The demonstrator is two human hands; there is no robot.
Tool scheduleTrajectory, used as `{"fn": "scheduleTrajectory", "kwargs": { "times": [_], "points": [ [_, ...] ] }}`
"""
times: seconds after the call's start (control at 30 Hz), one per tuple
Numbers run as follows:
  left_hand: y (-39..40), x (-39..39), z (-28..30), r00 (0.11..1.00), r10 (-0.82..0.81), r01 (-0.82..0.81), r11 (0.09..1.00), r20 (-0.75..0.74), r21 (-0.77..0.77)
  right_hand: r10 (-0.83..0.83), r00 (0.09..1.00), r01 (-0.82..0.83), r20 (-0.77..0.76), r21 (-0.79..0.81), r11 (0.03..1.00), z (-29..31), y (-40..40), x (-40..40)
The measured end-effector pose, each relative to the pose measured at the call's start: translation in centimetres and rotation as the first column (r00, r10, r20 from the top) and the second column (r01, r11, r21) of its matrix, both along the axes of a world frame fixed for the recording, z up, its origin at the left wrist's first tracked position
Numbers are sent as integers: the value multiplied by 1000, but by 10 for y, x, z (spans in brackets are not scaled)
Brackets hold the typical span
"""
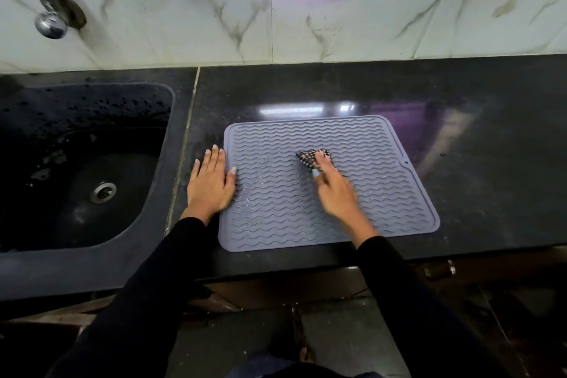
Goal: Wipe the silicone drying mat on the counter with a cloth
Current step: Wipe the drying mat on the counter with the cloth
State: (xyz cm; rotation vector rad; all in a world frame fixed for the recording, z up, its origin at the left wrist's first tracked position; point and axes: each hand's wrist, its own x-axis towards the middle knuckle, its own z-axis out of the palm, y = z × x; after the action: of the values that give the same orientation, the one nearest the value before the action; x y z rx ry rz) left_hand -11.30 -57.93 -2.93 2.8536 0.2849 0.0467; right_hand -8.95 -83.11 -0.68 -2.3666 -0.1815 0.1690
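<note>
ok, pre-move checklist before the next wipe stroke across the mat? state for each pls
1. Cloth in grip: ok. The right hand holds the checked cloth bunched under its fingers.
2. Cloth touching the mat: ok, it sits near the mat's middle.
3. Mat braced: ok. The left hand lies flat at the mat's left edge, thumb on the mat.
4. Mat flat on the counter: ok, no corner lifted.
5. Stroke path free: ok, nothing else lies on the mat.
6. Mat clean or dry yet: cannot tell. The ridges shine at centre-left, which may be wetness or glare.
</note>
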Motion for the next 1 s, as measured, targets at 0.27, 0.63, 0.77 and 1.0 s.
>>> {"fn": "scheduleTrajectory", "kwargs": {
  "times": [0.27, 0.63, 0.77, 1.0],
  "points": [
    [16, -6, -3, 992, -115, 114, 993, 41, 45, -214, 966, 249, -146, 295, 922, 29, 32, 4],
    [15, -4, -8, 991, -120, 116, 991, 56, 72, 131, 982, -60, 135, -437, 897, -12, 55, -2],
    [16, -4, -9, 990, -121, 117, 991, 68, 59, 112, 988, -68, 106, -352, 934, -4, 52, -4],
    [14, -9, -2, 987, -89, 97, 994, 135, -50, -282, 923, 379, -260, 502, 777, 30, 35, 23]
  ]
}}
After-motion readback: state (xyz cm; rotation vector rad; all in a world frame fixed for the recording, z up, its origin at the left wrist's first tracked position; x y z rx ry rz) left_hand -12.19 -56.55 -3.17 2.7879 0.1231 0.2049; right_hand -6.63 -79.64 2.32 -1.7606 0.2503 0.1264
